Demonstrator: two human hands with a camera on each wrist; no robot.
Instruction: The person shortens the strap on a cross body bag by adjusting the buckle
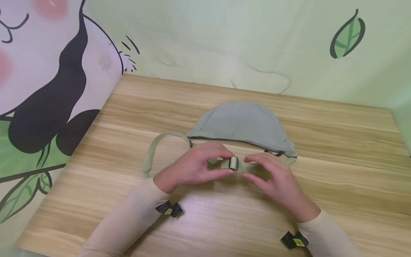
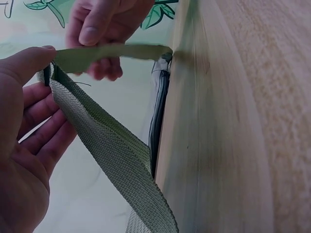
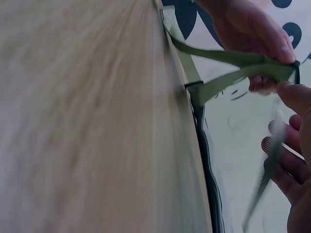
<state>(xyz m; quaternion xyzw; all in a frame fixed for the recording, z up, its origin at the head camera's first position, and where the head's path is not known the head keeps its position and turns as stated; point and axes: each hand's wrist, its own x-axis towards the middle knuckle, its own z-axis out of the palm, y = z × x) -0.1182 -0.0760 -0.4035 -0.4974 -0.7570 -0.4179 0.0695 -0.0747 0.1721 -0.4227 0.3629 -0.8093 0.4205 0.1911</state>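
Observation:
A grey waist bag [image 1: 239, 123] lies on the table with its curved side away from me. Its pale green webbing strap [image 1: 149, 155] loops toward me, and the left part stands up in an arc. My left hand [image 1: 194, 162] pinches a small dark strap slider [image 1: 234, 164] between thumb and fingertips, with webbing folded around it. Just right of the slider, my right hand [image 1: 279, 176] has thumb and forefinger spread beside the strap. In the right wrist view, a blurred loose end of webbing [image 3: 272, 155] hangs by the right fingers.
The wood-grain table [image 1: 96, 171] extends around the bag on every side. A printed cloth wall [image 1: 205, 46] stands behind its far edge, with a panda drawing at left. Small dark cameras sit on both wrists.

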